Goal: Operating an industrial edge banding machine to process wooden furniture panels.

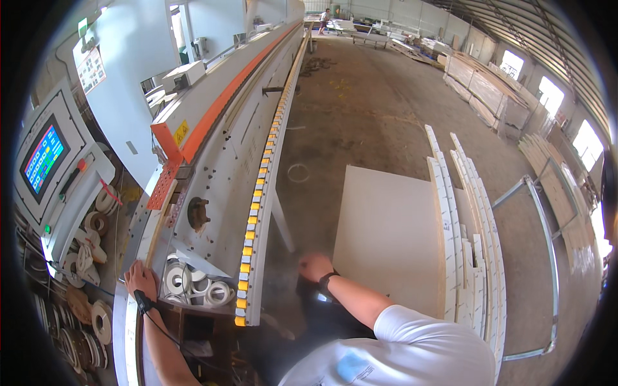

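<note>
At the near left end of a long edge-banding machine (212,148), my left hand (141,280) is closed over a long, narrow white board (132,334). The board lies lengthwise along the machine's side and runs toward its orange guard. Its lower part passes beside my left forearm, which has a black band with a cable at the wrist. My right hand (315,267) hangs in front of me, curled in and slightly blurred, with nothing visible in it. It is nearest to a large pale panel (380,225) on my right. A dark band circles that wrist.
Yellow rollers line a long rail (254,251) beside the machine. White rolls (193,283) fill a tray below it. On the left stands a control panel (48,157) above more rolls of edging. Stacked white strips (460,257) and a metal frame (547,257) are on the right.
</note>
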Demonstrator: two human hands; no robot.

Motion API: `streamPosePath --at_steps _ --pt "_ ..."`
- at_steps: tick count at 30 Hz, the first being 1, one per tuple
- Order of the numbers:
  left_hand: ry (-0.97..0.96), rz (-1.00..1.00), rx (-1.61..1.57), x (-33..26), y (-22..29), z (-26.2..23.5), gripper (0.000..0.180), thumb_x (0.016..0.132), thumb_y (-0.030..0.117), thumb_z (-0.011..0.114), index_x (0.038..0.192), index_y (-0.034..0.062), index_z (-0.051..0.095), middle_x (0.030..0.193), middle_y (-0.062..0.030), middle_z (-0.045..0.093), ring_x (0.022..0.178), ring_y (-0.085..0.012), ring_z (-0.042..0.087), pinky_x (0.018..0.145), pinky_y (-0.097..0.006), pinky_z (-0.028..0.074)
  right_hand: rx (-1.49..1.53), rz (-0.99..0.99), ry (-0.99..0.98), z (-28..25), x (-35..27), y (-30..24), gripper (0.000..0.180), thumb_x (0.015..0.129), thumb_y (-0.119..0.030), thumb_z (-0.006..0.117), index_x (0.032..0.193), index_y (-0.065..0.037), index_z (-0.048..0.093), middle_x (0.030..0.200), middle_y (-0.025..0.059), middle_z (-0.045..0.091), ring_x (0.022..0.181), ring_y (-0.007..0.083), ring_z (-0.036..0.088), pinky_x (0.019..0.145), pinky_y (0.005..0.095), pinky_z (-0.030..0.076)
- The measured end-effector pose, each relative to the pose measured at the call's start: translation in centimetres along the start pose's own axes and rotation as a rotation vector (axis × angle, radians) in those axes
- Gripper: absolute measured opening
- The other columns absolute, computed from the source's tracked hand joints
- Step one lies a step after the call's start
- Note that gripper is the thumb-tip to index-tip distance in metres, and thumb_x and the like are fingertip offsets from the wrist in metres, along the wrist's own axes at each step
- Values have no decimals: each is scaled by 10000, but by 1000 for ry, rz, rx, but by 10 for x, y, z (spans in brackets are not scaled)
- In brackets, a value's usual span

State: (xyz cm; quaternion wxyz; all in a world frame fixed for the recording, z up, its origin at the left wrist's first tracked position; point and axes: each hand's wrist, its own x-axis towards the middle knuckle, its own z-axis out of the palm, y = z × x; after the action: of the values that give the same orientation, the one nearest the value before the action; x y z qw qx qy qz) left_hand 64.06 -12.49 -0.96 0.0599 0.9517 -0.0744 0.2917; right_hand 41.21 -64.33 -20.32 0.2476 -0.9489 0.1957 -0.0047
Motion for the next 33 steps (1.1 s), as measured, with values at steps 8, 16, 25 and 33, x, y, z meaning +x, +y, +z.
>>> streamPosePath --at_steps 8,16,25,33 --pt "-22 -14 2 -1 3 -2 336 940 172 598 1232 96 749 1345 -70 718 1203 -352 632 1057 -475 493 1 -43 150 -4 -5 -3 312 859 -362 711 1089 -176 809 1197 99 754 1192 342 659 1003 488 532" --pt "-11 4 5 0 1 3 337 933 171 608 1229 98 749 1337 -75 720 1202 -354 631 1057 -474 493 21 -61 91 0 -2 3 273 863 -350 707 1039 -175 822 1124 127 768 1149 361 670 982 497 542" --pt "-24 -2 9 -1 4 -1 347 933 176 607 1240 92 746 1346 -71 717 1209 -350 628 1063 -474 486 24 24 43 -9 -5 -6 321 870 -346 704 1106 -154 807 1177 94 764 1185 344 651 1009 496 528" --pt "-36 -11 1 -1 1 2 361 934 182 606 1255 94 744 1364 -66 710 1221 -343 622 1072 -474 480 36 -4 75 -5 -5 0 372 867 -360 714 1163 -147 786 1271 75 735 1239 322 629 1050 476 514"
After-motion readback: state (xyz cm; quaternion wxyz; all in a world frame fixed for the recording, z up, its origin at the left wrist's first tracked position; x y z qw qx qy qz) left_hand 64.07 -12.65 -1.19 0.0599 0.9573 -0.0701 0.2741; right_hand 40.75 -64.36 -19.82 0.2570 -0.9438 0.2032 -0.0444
